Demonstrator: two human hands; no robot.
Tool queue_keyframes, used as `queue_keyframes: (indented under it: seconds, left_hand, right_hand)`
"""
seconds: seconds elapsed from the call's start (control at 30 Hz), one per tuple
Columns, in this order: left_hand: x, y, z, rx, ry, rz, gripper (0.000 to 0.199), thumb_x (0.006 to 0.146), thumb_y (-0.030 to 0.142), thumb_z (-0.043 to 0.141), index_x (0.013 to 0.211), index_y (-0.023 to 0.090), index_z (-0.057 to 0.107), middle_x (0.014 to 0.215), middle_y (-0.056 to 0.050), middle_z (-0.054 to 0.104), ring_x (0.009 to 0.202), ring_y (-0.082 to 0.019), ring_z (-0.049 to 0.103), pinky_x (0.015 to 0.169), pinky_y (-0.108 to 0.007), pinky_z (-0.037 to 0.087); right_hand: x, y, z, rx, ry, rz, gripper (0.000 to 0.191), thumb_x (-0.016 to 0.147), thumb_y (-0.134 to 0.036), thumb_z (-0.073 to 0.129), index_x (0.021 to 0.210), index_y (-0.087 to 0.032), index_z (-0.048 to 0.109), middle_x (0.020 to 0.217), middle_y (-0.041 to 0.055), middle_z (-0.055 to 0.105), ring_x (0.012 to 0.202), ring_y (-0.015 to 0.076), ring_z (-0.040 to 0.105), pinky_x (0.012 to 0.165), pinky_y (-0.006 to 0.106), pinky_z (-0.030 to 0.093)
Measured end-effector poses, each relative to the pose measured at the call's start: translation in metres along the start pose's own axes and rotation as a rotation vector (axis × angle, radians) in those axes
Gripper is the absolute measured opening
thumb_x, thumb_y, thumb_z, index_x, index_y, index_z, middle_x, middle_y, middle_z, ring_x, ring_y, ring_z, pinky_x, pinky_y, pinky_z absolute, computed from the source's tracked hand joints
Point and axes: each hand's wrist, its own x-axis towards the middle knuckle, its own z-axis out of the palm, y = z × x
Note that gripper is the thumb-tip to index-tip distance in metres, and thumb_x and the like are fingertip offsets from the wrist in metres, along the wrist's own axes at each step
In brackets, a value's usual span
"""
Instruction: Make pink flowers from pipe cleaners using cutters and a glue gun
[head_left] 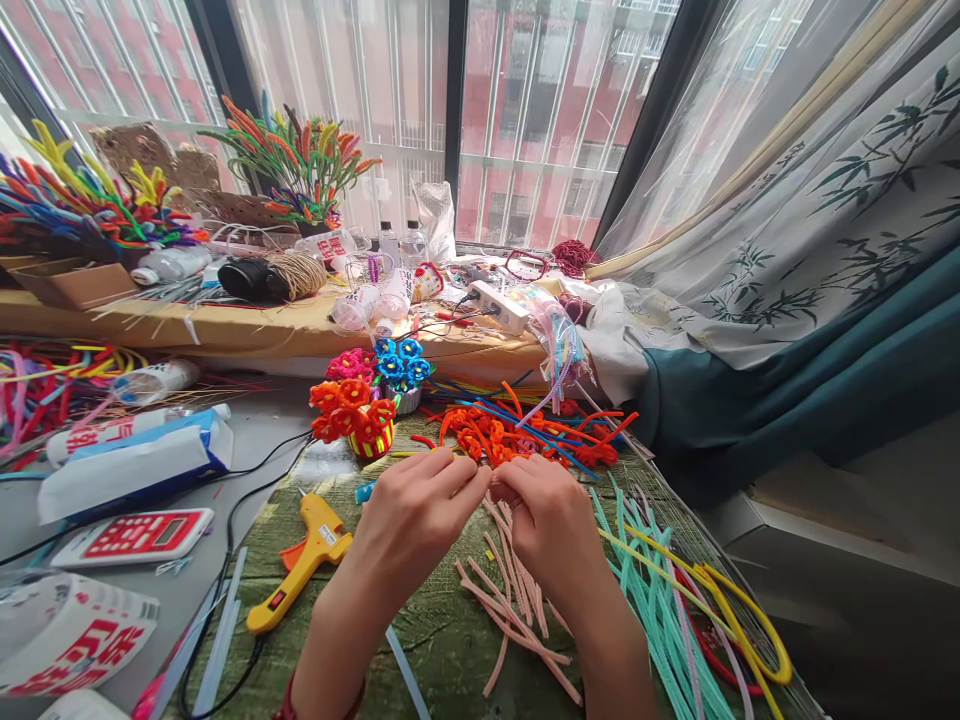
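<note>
Pale pink fuzzy stems (506, 608) lay loose on the green tabletop (427, 605), fanned out just below the two hands, and from my distant seat I took them for the material being worked. The left hand (421, 508) and the right hand (545, 505) met at their fingertips near the far end of that pile, thumbs and forefingers pinched together on something small; I could not tell exactly what, since the fingers covered most of it. As for progress, I judged a good share finished: orange flowers (349, 405) rose from a striped pot (373, 440), with blue flowers (401, 365) and crimson flowers (351, 363) close behind. Beyond the fingers, a heap of red-orange blooms (487, 438) lay tangled, shaped but not set in any pot that I could see. Most of the pink pieces looked unformed, so I reckoned that colour was at an early stage. Mint stems (652, 590) lay bundled to the right, and the yellow glue gun (324, 540) rested left of the hands, held by neither
</note>
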Motion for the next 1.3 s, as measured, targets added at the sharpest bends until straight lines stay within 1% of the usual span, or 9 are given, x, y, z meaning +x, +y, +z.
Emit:
queue_keyframes:
  seconds: [0.23, 0.43, 0.6, 0.77, 0.9, 1.03, 1.1, 1.17, 1.3]
  left_hand:
    - [0.000, 0.004, 0.003, -0.189, -0.041, -0.097, 0.034, 0.092, 0.006, 0.037, 0.080, 0.017, 0.066, 0.069, -0.003, 0.063, 0.067, -0.017, 0.056, 0.061, -0.028, 0.042]
    - [0.004, 0.012, 0.008, -0.506, 0.019, -0.352, 0.026, 0.089, 0.014, 0.049, 0.071, 0.017, 0.069, 0.065, -0.003, 0.064, 0.060, -0.014, 0.055, 0.058, -0.025, 0.042]
    - [0.008, 0.014, 0.007, -0.888, 0.025, -0.588, 0.021, 0.078, 0.015, 0.062, 0.057, 0.016, 0.066, 0.054, 0.001, 0.059, 0.053, -0.012, 0.048, 0.052, -0.023, 0.038]
    - [0.011, 0.019, 0.005, -1.298, -0.030, -0.755, 0.019, 0.079, 0.017, 0.060, 0.061, 0.015, 0.067, 0.052, 0.002, 0.057, 0.049, -0.010, 0.048, 0.046, -0.021, 0.038]
    - [0.014, 0.024, 0.003, -0.952, 0.148, -0.611, 0.017, 0.081, 0.015, 0.062, 0.066, 0.016, 0.071, 0.061, -0.001, 0.066, 0.055, -0.012, 0.055, 0.053, -0.023, 0.042]
    - [0.011, 0.025, 0.003, -0.654, 0.248, -0.506, 0.019, 0.085, 0.010, 0.057, 0.075, 0.014, 0.072, 0.066, -0.003, 0.066, 0.059, -0.013, 0.057, 0.056, -0.024, 0.042]
    - [0.009, 0.024, 0.004, -0.607, 0.257, -0.491, 0.019, 0.086, 0.011, 0.056, 0.077, 0.013, 0.072, 0.067, -0.004, 0.065, 0.061, -0.014, 0.057, 0.057, -0.025, 0.042]
    - [0.007, 0.023, 0.004, -0.585, 0.250, -0.483, 0.019, 0.087, 0.011, 0.055, 0.077, 0.013, 0.072, 0.067, -0.004, 0.064, 0.061, -0.014, 0.056, 0.056, -0.024, 0.041]
    - [0.007, 0.021, 0.004, -0.545, 0.182, -0.464, 0.019, 0.086, 0.009, 0.056, 0.075, 0.013, 0.071, 0.066, -0.003, 0.063, 0.059, -0.013, 0.055, 0.055, -0.024, 0.039]
  right_hand:
    - [0.000, 0.001, 0.000, -0.061, 0.026, -0.039, 0.023, 0.071, 0.001, 0.046, 0.065, -0.020, 0.053, 0.064, -0.0001, 0.058, 0.066, 0.0176, 0.046, 0.063, 0.030, 0.028]
    - [0.000, 0.005, -0.001, -0.073, 0.098, -0.097, 0.024, 0.077, -0.001, 0.048, 0.065, -0.020, 0.056, 0.064, -0.0003, 0.059, 0.067, 0.0180, 0.046, 0.065, 0.031, 0.029]
    - [0.001, 0.005, -0.004, -0.074, 0.166, -0.174, 0.027, 0.080, -0.001, 0.047, 0.069, -0.020, 0.060, 0.067, 0.0005, 0.064, 0.071, 0.0190, 0.049, 0.072, 0.033, 0.034]
    - [-0.001, 0.003, -0.008, -0.037, 0.302, -0.238, 0.029, 0.088, -0.003, 0.044, 0.080, -0.022, 0.065, 0.079, 0.0012, 0.070, 0.084, 0.0211, 0.056, 0.087, 0.039, 0.038]
    - [0.001, 0.001, -0.011, -0.002, 0.381, -0.186, 0.030, 0.091, -0.006, 0.047, 0.098, -0.026, 0.069, 0.106, 0.0032, 0.069, 0.109, 0.0240, 0.055, 0.100, 0.044, 0.035]
    - [0.003, 0.000, -0.014, 0.249, 0.420, 0.104, 0.041, 0.086, -0.023, 0.065, 0.126, -0.027, 0.057, 0.133, 0.0098, 0.054, 0.123, 0.0273, 0.047, 0.103, 0.047, 0.037]
    - [0.003, 0.002, -0.013, 0.540, 0.383, 0.273, 0.053, 0.080, -0.037, 0.073, 0.128, -0.024, 0.053, 0.122, 0.0116, 0.061, 0.112, 0.0278, 0.057, 0.093, 0.044, 0.046]
    - [0.003, 0.003, -0.011, 0.864, 0.268, 0.378, 0.049, 0.074, -0.049, 0.075, 0.112, -0.021, 0.063, 0.100, 0.0090, 0.069, 0.087, 0.0241, 0.065, 0.075, 0.036, 0.052]
    - [0.006, -0.003, -0.005, 1.199, 0.128, 0.517, 0.037, 0.069, -0.052, 0.077, 0.072, -0.015, 0.070, 0.063, 0.0010, 0.062, 0.050, 0.0102, 0.050, 0.045, 0.021, 0.039]
